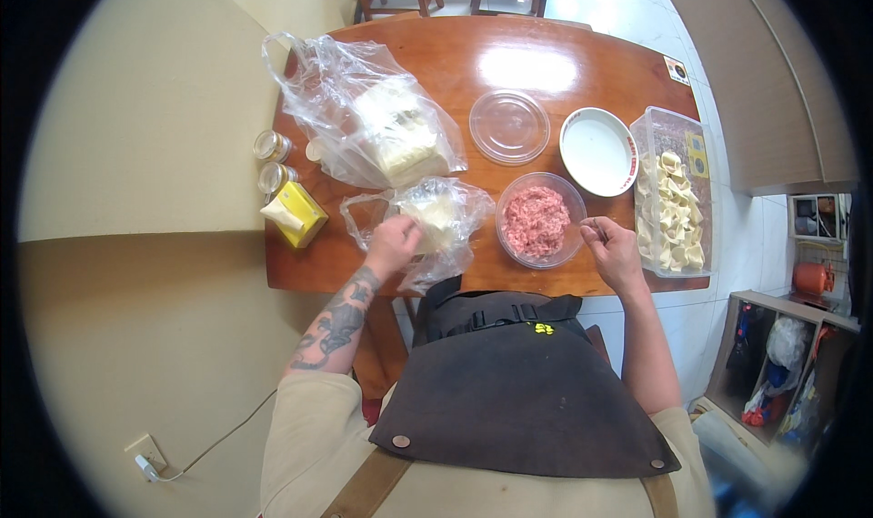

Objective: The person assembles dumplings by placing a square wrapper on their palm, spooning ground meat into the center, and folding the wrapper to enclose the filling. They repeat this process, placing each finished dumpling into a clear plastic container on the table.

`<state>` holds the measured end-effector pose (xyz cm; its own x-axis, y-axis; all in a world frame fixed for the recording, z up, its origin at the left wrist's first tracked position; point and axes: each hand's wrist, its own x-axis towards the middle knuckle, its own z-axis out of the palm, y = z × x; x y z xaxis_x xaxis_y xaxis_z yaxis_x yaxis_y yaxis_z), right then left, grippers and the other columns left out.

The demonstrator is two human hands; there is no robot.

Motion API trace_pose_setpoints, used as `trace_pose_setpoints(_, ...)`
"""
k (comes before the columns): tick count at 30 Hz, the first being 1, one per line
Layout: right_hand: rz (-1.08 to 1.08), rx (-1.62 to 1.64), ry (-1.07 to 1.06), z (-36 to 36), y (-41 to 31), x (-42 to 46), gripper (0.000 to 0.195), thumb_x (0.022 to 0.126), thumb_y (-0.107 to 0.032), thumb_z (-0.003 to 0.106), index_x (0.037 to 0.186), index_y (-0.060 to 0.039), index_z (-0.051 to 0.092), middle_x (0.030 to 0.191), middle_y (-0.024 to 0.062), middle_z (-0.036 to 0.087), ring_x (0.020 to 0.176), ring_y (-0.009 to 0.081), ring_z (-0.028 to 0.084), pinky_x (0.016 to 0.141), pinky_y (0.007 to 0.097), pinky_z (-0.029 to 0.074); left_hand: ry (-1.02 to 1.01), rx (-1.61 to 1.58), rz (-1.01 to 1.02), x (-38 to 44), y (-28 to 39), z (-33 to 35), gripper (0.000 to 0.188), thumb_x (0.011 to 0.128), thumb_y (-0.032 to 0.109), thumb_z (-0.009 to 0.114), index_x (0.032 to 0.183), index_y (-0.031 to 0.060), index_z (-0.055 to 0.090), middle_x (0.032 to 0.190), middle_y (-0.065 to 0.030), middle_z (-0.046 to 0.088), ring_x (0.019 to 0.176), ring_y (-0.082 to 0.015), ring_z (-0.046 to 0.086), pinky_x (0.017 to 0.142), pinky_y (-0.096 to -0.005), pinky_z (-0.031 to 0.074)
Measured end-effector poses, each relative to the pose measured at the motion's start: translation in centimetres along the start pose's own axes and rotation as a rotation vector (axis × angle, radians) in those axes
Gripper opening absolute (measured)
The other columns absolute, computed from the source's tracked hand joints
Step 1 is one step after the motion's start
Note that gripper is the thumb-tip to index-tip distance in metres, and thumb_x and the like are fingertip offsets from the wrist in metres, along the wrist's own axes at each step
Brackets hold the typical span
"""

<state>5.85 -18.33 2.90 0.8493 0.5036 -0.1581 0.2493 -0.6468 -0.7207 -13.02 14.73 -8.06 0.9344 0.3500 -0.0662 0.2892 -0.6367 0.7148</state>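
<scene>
My left hand (pixel 395 245) is over the near edge of a small clear plastic bag (pixel 470 201), its fingertips at a stack of pale dough wrappers (pixel 436 218) in it. Whether the fingers have hold of a wrapper is hidden. My right hand (pixel 612 250) pinches a thin utensil (pixel 595 226), mostly covered by the fingers, at the right rim of a clear round plastic bowl (pixel 578 204). Pink minced meat (pixel 537 221) fills much of that bowl. To the right, folded dumplings (pixel 672 211) lie in a clear rectangular plastic box (pixel 707 238).
A larger plastic bag (pixel 327 88) holds more pale wrappers. Behind the meat are a clear round lid (pixel 509 127) and a white bowl (pixel 599 151). Two glass jars (pixel 273 146) and a yellow tissue pack (pixel 305 214) stand along the wall (pixel 150 143) at left.
</scene>
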Motion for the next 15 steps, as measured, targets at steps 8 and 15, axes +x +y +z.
trace_pose_setpoints(8,-0.014,0.029,0.015,-0.2,0.0,-0.3,0.018,0.089,-0.018,0.063,0.095,-0.0012,0.067,0.066,0.0137,0.062,0.058,0.0187,0.058,0.057,0.0315,0.046,0.348,-1.354,-0.452,-2.0,0.7,-3.7,0.027,0.099,0.020,0.048,0.116,0.0003,0.054,0.112,-0.0095,0.061,0.100,-0.0202,0.060,0.091,-0.0343,0.048)
trace_pose_setpoints(15,-0.141,0.265,-0.148,1.6,0.2,1.9,0.027,0.095,-0.026,0.059,0.095,-0.0008,0.067,0.072,0.0087,0.064,0.059,0.0152,0.057,0.057,0.0319,0.046,0.029,-1.790,-0.284,-0.6,13.2,-2.8,0.032,0.096,0.014,0.052,0.127,0.0072,0.050,0.122,-0.0075,0.059,0.111,-0.0236,0.057,0.098,-0.0421,0.045)
